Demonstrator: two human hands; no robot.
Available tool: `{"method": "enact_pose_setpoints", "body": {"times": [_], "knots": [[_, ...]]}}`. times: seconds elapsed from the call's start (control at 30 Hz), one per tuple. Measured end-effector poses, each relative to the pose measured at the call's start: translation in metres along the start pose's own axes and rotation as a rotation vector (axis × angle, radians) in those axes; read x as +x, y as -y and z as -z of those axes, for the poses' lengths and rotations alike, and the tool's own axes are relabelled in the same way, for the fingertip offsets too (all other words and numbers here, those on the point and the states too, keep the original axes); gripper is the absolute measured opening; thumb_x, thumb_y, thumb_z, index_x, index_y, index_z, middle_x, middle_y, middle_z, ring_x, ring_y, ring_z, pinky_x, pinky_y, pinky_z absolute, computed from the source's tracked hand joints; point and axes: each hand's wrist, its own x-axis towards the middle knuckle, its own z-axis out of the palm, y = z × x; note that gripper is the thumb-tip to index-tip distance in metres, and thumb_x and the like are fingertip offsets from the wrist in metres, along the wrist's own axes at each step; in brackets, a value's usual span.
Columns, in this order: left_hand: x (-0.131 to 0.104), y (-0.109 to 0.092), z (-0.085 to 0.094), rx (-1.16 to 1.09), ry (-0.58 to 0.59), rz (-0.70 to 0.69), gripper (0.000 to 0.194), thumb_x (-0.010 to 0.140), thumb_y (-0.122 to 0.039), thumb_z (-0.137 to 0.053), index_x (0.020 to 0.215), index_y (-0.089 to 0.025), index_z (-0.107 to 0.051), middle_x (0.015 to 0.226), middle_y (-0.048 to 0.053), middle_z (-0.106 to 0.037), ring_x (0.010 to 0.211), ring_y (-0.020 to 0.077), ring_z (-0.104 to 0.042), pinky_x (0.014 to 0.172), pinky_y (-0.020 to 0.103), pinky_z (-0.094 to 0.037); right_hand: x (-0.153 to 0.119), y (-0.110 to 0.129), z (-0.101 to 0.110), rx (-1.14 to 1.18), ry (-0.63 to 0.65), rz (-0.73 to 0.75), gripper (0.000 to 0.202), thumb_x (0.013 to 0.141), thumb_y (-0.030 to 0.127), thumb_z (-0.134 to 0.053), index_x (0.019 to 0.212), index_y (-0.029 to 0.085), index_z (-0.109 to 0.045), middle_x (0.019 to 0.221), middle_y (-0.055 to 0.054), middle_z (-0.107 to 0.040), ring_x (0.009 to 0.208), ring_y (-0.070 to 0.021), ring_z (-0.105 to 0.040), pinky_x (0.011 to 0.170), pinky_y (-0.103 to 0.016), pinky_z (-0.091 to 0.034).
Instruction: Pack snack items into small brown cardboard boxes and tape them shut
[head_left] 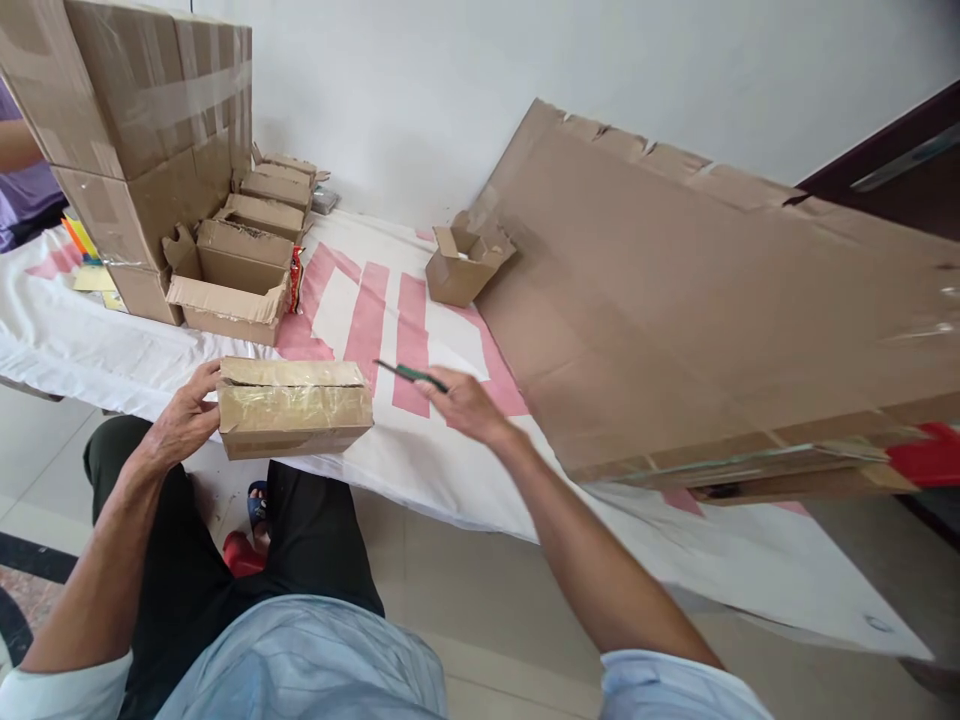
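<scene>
A taped cardboard box (296,405) lies at the near edge of the table, with a dark slit along its top flap. My left hand (184,415) holds its left end, the fingers against the side. To the right of the box, my right hand (461,400) grips a thin dark tool with a green handle (411,374), perhaps a knife or scissors. Its tip points left toward the box without touching it.
Open cardboard boxes (232,285) stand in a row at the back left beside tall stacked cartons (154,110). A small open box (461,265) sits near a large cardboard sheet (675,310) on the right. A person's arm (16,145) shows at the far left.
</scene>
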Motion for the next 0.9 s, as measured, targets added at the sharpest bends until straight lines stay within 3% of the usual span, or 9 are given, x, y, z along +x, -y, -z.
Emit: {"method": "enact_pose_setpoints", "body": {"times": [0.07,0.13,0.27,0.37,0.5,0.67,0.8,0.9], "knots": [[0.001,0.003,0.001,-0.006,0.009,0.001,0.050,0.092,-0.063,-0.090,0.129,-0.031,-0.088,0.163,0.013,-0.066,0.152,0.0425,-0.062,0.098,0.043,-0.072,-0.012,-0.016,-0.037,0.126,0.001,-0.070,0.062,0.100,0.080,-0.060,0.097,0.020,-0.077,0.079,-0.004,-0.070,0.072,-0.0214,-0.061,0.065,-0.034,-0.047],[0.001,0.005,0.005,0.037,0.005,0.004,0.061,0.090,-0.063,-0.090,0.142,-0.031,-0.084,0.166,0.013,-0.066,0.155,0.0442,-0.061,0.105,0.046,-0.070,-0.021,-0.026,-0.060,0.256,-0.043,-0.157,0.065,0.098,0.084,-0.060,0.095,0.021,-0.074,0.072,0.000,-0.063,0.064,-0.0185,-0.054,0.059,-0.032,-0.043],[0.001,0.010,0.011,0.123,0.005,0.004,0.077,0.092,-0.059,-0.087,0.161,-0.031,-0.073,0.175,0.014,-0.062,0.161,0.0446,-0.057,0.116,0.050,-0.065,-0.022,-0.036,-0.067,0.344,-0.100,-0.198,0.058,0.100,0.078,-0.063,0.099,0.021,-0.075,0.070,0.002,-0.060,0.061,-0.0178,-0.051,0.059,-0.031,-0.043],[0.001,0.013,0.011,0.125,-0.001,0.000,0.077,0.093,-0.058,-0.086,0.164,-0.032,-0.071,0.176,0.013,-0.061,0.160,0.0435,-0.059,0.111,0.048,-0.067,-0.018,-0.044,-0.067,0.221,-0.123,-0.152,0.048,0.106,0.065,-0.060,0.114,0.021,-0.078,0.088,-0.004,-0.073,0.076,-0.0232,-0.064,0.071,-0.035,-0.051],[0.001,0.014,0.010,0.115,-0.008,-0.012,0.079,0.091,-0.059,-0.087,0.164,-0.032,-0.071,0.177,0.013,-0.061,0.162,0.0441,-0.058,0.106,0.045,-0.069,-0.026,-0.064,-0.091,-0.094,-0.189,-0.164,0.035,0.106,0.044,-0.056,0.123,0.021,-0.077,0.119,-0.015,-0.080,0.106,-0.0328,-0.072,0.090,-0.042,-0.057],[0.003,0.014,0.012,0.145,0.007,0.011,0.084,0.090,-0.067,-0.086,0.165,-0.031,-0.071,0.177,0.013,-0.061,0.161,0.0460,-0.059,0.103,0.046,-0.071,-0.048,-0.087,-0.125,-0.383,-0.194,-0.199,0.033,0.106,0.029,-0.054,0.128,0.018,-0.075,0.114,-0.017,-0.075,0.110,-0.0350,-0.066,0.100,-0.048,-0.056],[0.006,0.017,0.011,0.141,-0.008,0.017,0.093,0.085,-0.079,-0.088,0.163,-0.031,-0.073,0.175,0.014,-0.063,0.161,0.0477,-0.059,0.111,0.051,-0.069,-0.044,-0.078,-0.129,-0.326,-0.293,-0.167,0.031,0.107,0.035,-0.057,0.128,0.020,-0.076,0.118,-0.017,-0.073,0.115,-0.0368,-0.065,0.107,-0.055,-0.056],[0.008,0.019,0.009,0.126,-0.012,0.055,0.100,0.081,-0.082,-0.091,0.164,-0.030,-0.072,0.175,0.015,-0.063,0.160,0.0495,-0.059,0.113,0.054,-0.069,-0.032,-0.047,-0.127,0.034,-0.361,-0.099,0.043,0.112,0.054,-0.058,0.136,0.023,-0.075,0.131,-0.017,-0.074,0.124,-0.0359,-0.069,0.107,-0.054,-0.060]]}}
